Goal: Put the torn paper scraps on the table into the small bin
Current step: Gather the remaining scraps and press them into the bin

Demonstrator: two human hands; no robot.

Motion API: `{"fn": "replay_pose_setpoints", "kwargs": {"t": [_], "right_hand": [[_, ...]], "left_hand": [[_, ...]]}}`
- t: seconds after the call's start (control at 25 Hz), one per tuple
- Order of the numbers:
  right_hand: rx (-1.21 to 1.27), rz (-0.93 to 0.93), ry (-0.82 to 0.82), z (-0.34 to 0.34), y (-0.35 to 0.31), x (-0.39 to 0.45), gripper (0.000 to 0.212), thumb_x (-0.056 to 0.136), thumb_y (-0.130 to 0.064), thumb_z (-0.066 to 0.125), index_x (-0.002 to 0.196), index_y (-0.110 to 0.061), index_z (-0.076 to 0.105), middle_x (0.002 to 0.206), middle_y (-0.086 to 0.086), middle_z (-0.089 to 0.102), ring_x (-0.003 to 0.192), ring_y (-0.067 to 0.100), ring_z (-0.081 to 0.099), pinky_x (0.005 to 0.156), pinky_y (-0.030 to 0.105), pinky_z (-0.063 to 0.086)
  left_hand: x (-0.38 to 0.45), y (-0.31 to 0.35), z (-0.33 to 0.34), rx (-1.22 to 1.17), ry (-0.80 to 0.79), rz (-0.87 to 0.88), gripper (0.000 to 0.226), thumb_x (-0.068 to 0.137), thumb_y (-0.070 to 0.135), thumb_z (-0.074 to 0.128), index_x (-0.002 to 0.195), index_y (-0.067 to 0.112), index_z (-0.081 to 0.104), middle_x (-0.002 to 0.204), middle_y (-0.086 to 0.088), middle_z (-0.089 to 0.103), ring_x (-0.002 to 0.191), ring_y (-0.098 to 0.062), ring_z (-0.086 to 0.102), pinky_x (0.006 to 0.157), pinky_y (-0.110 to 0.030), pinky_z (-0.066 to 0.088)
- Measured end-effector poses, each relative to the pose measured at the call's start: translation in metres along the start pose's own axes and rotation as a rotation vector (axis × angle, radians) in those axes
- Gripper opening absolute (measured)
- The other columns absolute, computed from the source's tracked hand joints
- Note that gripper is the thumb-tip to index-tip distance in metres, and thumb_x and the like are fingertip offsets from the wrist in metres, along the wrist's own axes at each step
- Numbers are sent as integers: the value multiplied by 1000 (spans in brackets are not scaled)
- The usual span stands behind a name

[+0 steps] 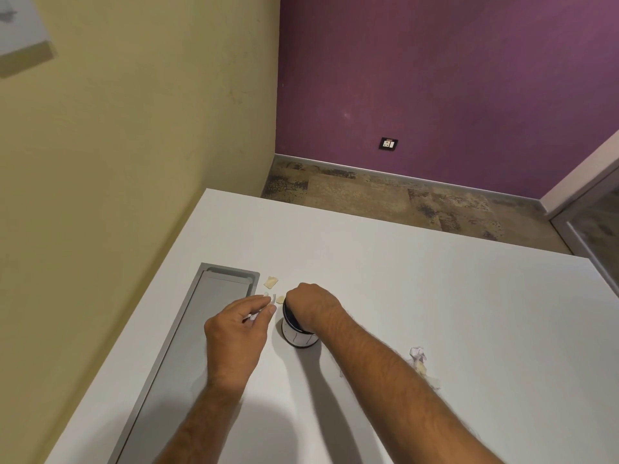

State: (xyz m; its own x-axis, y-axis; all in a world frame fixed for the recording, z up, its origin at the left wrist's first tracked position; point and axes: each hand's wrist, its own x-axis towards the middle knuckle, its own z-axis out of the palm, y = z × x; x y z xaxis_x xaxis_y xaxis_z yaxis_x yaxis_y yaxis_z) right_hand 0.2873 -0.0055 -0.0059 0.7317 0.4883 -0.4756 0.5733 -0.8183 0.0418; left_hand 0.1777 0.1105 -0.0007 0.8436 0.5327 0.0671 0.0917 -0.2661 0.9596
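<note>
Paper scrap (268, 301) pinched by left hand (234, 329), right hand (310, 304) gripping bin (298, 334)

I appear to be in an office room. My white desk (402, 279) carries a grey cable-tray lid (187, 329). Patterned carpet tiles (402, 199) meet a wall socket (388, 143).

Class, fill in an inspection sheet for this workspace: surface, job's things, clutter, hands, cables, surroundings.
Surface: white table with a grey inset panel.
Job's things: small bin upright; tan scraps beyond it, crumpled scraps to its right.
Clutter: nothing seen.
Hands: left hand pinches a white scrap; right hand rests over the bin's mouth, its grip hidden.
Cables: nothing seen.
Surroundings: yellow and purple walls, wall socket, patterned floor.
</note>
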Motion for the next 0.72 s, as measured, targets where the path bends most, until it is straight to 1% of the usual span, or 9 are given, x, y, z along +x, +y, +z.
{"fn": "replay_pose_setpoints", "kwargs": {"t": [0.08, 0.2, 0.28, 0.36, 0.44, 0.52, 0.6, 0.64, 0.72], "right_hand": [[-14, -21, -47, -4, -1, -2, 10, 87, -5, 54, 95, -4, 60, 103, 16, 63, 82, 31, 58, 66, 34, 48], [8, -37, -109, -17, 0, -10, 12, 89, -6, 48, 95, -3, 59, 98, 16, 62, 76, 29, 54, 65, 34, 46], [60, -40, -79, -26, 3, -18, 16, 89, -6, 49, 98, -4, 62, 97, 14, 62, 75, 29, 55, 63, 34, 45], [189, -42, 0, -33, 8, -28, 22, 84, -6, 55, 99, -12, 70, 99, 12, 66, 79, 29, 60, 66, 33, 50], [352, -52, 88, -38, 19, -39, 26, 82, -5, 60, 97, -20, 75, 100, 7, 72, 88, 26, 64, 75, 34, 55], [506, -26, 180, -38, 35, -52, 29, 82, -2, 59, 99, -20, 76, 100, 3, 75, 91, 20, 65, 81, 31, 54], [665, 50, 312, -29, 53, -68, 32, 82, 1, 58, 96, -20, 76, 94, 1, 76, 84, 14, 65, 77, 25, 52], [747, 104, 388, -22, 60, -76, 31, 82, 1, 58, 93, -21, 77, 89, -1, 76, 80, 12, 66, 77, 24, 52], [953, 225, 514, 1, 73, -93, 28, 83, 1, 60, 88, -20, 77, 85, -3, 76, 77, 12, 70, 80, 30, 58]], "left_hand": [[2, 5, 1, 19, -7, 25, 16, 75, 11, 81, 88, 22, 79, 88, 12, 74, 86, 6, 66, 74, -9, 52], [8, 10, 5, 59, -29, 88, 16, 75, 9, 81, 87, 18, 79, 88, 9, 74, 85, 10, 64, 71, -1, 47], [12, 14, 8, 91, -50, 134, 16, 75, 8, 81, 87, 18, 79, 89, 8, 75, 83, 9, 64, 71, 0, 46], [16, 16, 12, 117, -65, 175, 16, 75, 8, 81, 88, 18, 78, 90, 7, 76, 81, 2, 66, 75, -6, 50], [19, 19, 18, 151, -91, 204, 16, 76, 9, 80, 88, 20, 78, 90, 7, 77, 79, -1, 68, 78, -17, 55], [20, 23, 26, 215, -155, 245, 15, 78, 10, 77, 87, 22, 77, 87, 8, 76, 78, -6, 69, 76, -24, 57], [20, 26, 37, 350, -276, 289, 11, 82, 13, 72, 88, 21, 76, 87, 4, 76, 81, -14, 68, 75, -29, 55], [22, 28, 43, 473, -368, 311, 10, 85, 16, 68, 90, 20, 75, 90, -1, 75, 85, -20, 68, 75, -31, 53], [24, 32, 56, 769, -581, 329, 16, 91, 21, 57, 96, 17, 72, 96, -9, 72, 90, -29, 65, 72, -30, 48]]}}
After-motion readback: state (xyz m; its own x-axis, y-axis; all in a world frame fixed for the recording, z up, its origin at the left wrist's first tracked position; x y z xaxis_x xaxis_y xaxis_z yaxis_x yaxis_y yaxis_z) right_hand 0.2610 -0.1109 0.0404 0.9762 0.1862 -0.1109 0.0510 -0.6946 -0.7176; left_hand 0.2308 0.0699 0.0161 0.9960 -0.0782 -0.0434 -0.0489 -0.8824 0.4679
